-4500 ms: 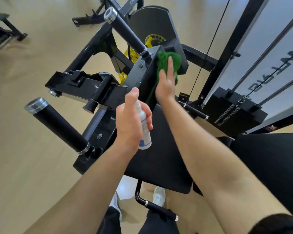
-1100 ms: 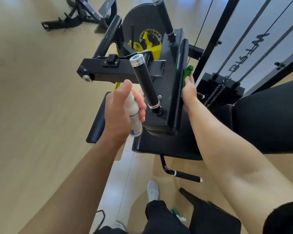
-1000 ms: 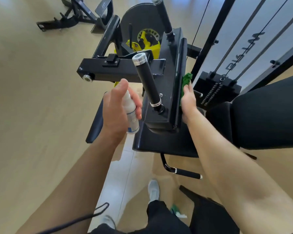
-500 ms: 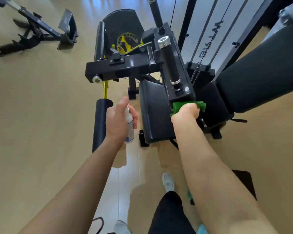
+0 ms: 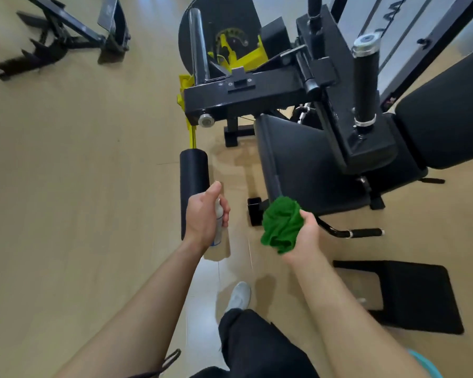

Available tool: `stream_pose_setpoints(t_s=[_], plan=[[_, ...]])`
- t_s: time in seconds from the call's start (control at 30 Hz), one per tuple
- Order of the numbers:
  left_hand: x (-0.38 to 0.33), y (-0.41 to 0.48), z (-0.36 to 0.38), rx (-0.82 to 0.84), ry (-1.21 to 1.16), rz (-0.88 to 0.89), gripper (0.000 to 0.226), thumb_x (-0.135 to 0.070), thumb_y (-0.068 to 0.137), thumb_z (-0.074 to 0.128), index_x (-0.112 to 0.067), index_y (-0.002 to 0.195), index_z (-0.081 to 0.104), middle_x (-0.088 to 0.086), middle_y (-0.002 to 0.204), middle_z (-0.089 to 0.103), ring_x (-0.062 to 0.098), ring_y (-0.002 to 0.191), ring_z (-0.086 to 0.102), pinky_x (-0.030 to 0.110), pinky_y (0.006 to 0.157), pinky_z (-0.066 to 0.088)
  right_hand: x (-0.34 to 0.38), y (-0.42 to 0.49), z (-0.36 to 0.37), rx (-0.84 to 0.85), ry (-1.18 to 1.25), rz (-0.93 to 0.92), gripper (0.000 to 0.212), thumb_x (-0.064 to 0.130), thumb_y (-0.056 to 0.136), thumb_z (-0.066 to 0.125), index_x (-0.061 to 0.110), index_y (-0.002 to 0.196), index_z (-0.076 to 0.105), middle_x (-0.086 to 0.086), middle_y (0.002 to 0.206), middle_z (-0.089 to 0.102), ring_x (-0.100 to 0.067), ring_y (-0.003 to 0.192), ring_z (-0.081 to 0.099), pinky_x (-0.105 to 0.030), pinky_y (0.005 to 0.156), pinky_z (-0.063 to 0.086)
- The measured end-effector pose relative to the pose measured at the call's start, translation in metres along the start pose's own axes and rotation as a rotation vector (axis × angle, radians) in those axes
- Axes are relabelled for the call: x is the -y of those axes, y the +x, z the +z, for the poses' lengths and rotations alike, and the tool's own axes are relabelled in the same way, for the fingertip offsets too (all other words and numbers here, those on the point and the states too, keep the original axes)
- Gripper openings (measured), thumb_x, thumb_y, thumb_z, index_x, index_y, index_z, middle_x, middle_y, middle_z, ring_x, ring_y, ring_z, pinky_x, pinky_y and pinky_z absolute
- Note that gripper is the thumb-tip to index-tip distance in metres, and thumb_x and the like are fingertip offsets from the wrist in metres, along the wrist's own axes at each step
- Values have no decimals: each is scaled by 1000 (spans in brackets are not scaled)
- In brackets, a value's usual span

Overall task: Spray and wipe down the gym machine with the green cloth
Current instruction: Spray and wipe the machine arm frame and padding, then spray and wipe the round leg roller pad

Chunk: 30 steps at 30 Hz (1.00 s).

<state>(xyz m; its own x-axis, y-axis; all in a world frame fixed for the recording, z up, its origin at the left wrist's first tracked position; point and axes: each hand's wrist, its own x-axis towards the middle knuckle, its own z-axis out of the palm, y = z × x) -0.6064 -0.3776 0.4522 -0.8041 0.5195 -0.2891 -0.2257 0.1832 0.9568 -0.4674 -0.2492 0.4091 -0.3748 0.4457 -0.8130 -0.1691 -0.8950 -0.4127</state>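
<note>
The left hand (image 5: 204, 222) is holding the spray bottle (image 5: 219, 217) in a curled grip; the right hand (image 5: 306, 238) is clutching the green cloth (image 5: 281, 225) near the gym machine (image 5: 311, 165).

Both bare forearms reach forward from the lower edge and stay a little apart. The left hand (image 5: 205, 216) is curled round a spray bottle (image 5: 218, 227), one finger stretched up over its top. The right hand (image 5: 306, 241) grips the bunched green cloth (image 5: 281, 225) from the right side.
</note>
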Motion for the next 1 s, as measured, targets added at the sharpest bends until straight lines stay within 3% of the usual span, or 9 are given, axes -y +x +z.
stream_pose_setpoints(t_s=[0.1,0.27,0.37,0.43,0.6,0.73,0.9,1.0], plan=[[5,28,-18,5,16,-34,59,-37,105,49,0,60,57,14,52,51,21,45,48,26,50,45,-35,21,4,-26,-63,78,42,41,95,48,8,105,72,-16,99,70,-33,84,69,-38,75,55],[6,76,-56,0,68,-79,60,-60,77,53,-6,52,57,13,48,52,24,44,47,25,49,44,-58,44,58,26,-63,161,51,41,96,46,1,117,72,-25,118,70,-41,103,68,-45,88,54],[8,104,-78,5,81,-115,57,-52,86,52,-7,52,57,13,48,51,24,43,47,26,50,43,-56,54,96,87,-68,158,51,42,95,47,3,97,79,-23,109,72,-39,98,69,-49,96,50],[9,123,-92,36,79,-126,57,-52,87,52,-6,54,57,13,49,51,24,44,47,28,50,44,-54,61,118,115,-84,137,52,43,95,46,5,95,81,-23,112,72,-39,100,69,-52,103,46],[13,174,-132,185,124,-99,59,-51,92,49,-4,57,58,17,52,52,23,46,48,26,53,46,-73,90,161,59,-18,60,50,44,97,43,7,117,71,-21,113,72,-38,100,68,-45,90,52],[20,231,-177,314,214,-101,61,-37,108,46,-1,60,59,17,54,53,19,44,49,26,51,46,-116,120,190,-37,127,-33,52,40,98,35,4,116,69,-20,111,70,-37,98,68,-44,95,50],[24,307,-237,499,337,-117,61,-51,91,50,-3,56,57,18,52,52,25,45,48,29,52,45,-180,139,236,-215,286,-115,52,37,96,33,6,123,66,-22,115,66,-36,99,66,-46,94,52],[28,343,-258,597,450,-123,61,-53,91,50,-2,58,56,17,55,53,25,49,49,34,57,45,-207,149,261,-312,336,-131,52,39,97,33,9,124,65,-21,111,68,-36,97,67,-41,82,58]])
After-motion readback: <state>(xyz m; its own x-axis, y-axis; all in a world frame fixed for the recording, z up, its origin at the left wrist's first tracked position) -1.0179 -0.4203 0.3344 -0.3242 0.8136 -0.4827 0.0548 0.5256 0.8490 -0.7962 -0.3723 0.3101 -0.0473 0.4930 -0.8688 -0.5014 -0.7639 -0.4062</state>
